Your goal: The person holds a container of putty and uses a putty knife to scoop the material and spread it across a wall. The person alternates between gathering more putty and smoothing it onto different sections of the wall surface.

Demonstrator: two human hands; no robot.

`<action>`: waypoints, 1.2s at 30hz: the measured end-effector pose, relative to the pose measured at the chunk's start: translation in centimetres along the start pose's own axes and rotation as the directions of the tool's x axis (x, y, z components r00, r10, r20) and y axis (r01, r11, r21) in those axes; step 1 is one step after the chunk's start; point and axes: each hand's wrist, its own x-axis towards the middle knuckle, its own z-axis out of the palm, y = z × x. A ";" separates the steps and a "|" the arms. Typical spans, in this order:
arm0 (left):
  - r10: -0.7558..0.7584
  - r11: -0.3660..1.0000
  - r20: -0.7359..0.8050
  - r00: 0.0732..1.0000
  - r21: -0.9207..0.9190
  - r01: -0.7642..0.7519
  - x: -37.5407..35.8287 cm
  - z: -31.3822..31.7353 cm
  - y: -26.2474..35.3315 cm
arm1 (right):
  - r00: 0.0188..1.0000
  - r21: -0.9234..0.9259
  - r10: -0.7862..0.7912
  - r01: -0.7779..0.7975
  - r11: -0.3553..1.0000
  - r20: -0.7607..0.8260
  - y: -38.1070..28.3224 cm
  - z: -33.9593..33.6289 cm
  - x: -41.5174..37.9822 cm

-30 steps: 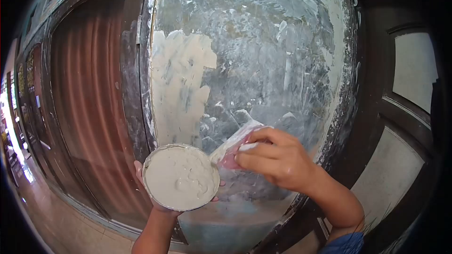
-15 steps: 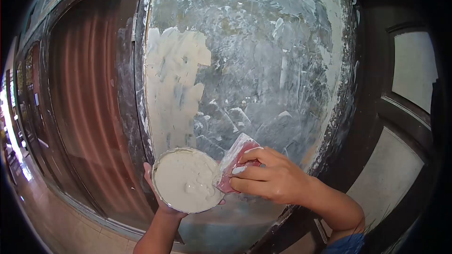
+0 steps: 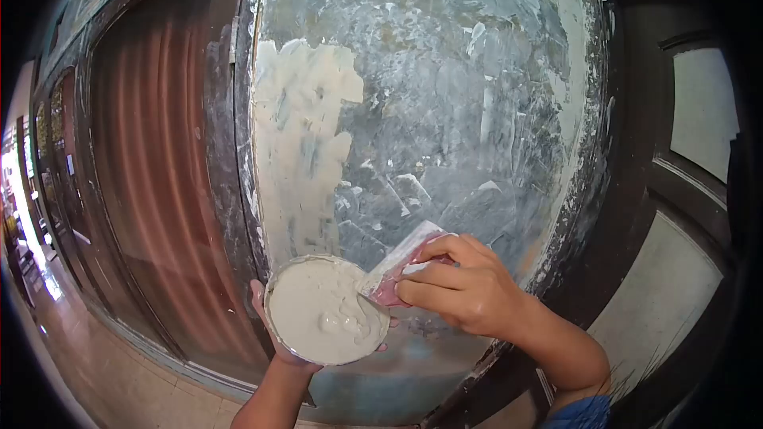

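A round container of cream-coloured paste point(image 3: 318, 310) rests in my left hand point(image 3: 280, 343), whose thumb lies along its left rim and whose fingertips show at the right rim. The palm under the container is hidden. My right hand point(image 3: 469, 282) is closed on a pink scraper point(image 3: 404, 268) smeared with white paste. The scraper's lower left edge touches the paste at the container's right side. White paste also marks a finger of my right hand. Behind both hands stands a grey, patchy wall point(image 3: 445, 127), with a cream layer of paste point(image 3: 302, 127) down its left part.
A dark-framed window or door with a reddish curtain point(image 3: 155, 151) stands at the left. On the right is a dark wooden door with pale panels point(image 3: 703, 103). Tiled floor point(image 3: 135, 373) shows at the lower left.
The container and my left hand sit slightly further right and lower in view. The scraper has shifted a little against the paste, and the wall appears moved slightly right.
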 end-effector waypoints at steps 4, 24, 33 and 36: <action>0.020 0.995 -0.001 1.000 0.101 -0.020 -0.2 -0.7 0.8 | 0.997 -0.052 0.046 -0.049 0.997 -0.058 0.4 0.9 0.2; 0.061 0.989 0.093 0.994 -0.144 -0.047 -0.8 -1.7 6.8 | 0.787 -0.133 0.381 -0.497 0.857 -0.486 12.3 1.8 10.3; 0.054 0.996 0.134 0.990 0.061 -0.062 -0.4 -1.9 8.6 | 0.802 -0.299 0.312 -0.505 0.810 -0.509 14.7 4.5 13.0; 0.095 0.995 0.145 0.985 -0.031 -0.091 -0.4 -2.1 8.9 | 0.739 -0.201 0.321 -0.522 0.829 -0.593 15.6 4.3 12.8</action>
